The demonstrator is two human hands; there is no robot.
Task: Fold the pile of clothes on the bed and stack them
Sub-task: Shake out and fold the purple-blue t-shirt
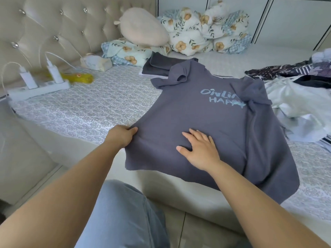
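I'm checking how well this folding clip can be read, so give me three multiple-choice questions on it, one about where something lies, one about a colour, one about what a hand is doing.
1. Where does the folded dark garment lie relative to the T-shirt?
A. beyond its collar end, toward the pillows
B. on the floor
C. on top of its print

2. What colour is the print on the T-shirt?
A. red
B. light blue
C. yellow

3. What is the left hand doing?
A. resting on the power strip
B. hanging idle off the bed
C. pinching the T-shirt's side edge

Answers:
1 A, since it sits past the collar, before the floral pillows.
2 B, since the letters are pale blue on grey-blue cloth.
3 C, since thumb and fingers close on the edge while the right hand lies flat on the cloth.
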